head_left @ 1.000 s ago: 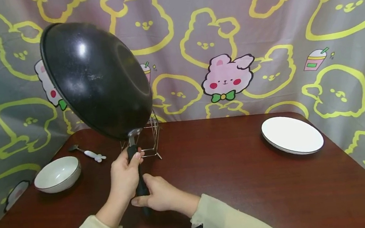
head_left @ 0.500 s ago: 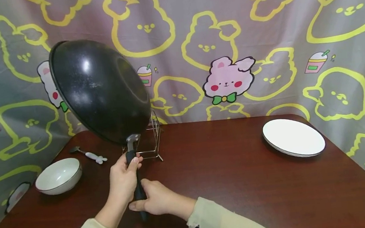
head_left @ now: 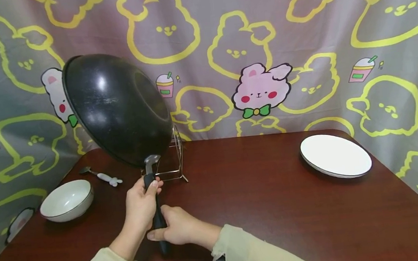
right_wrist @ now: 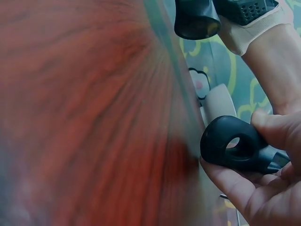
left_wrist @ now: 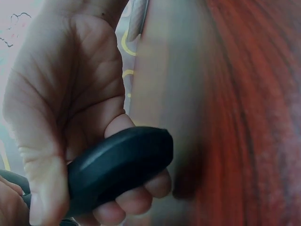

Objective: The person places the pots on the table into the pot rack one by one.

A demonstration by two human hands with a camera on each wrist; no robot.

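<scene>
A black wok [head_left: 116,106] is held up at the left in the head view, its dark underside facing the camera and its handle pointing down. My left hand [head_left: 138,204] grips the upper part of the black handle [head_left: 159,221], just below the metal joint. Lower down, my right hand [head_left: 181,227] holds the same handle near its end, thumb across it and fingers mostly hidden. The handle's rounded end [left_wrist: 127,155] shows in the left wrist view. In the right wrist view, a hole pierces this handle end [right_wrist: 218,150]. The wok's inside is hidden.
A white bowl [head_left: 67,200] stands at the table's left, with a white-handled utensil [head_left: 100,176] behind it. Partly hidden by the wok is a wire rack [head_left: 179,155]. A white plate [head_left: 335,155] lies at the right on the brown table [head_left: 259,210]. Patterned cloth [head_left: 191,30] hangs behind.
The wok has come down, its upper rim shifting a little right. Both hands have moved slightly down and left, keeping hold of the handle.
</scene>
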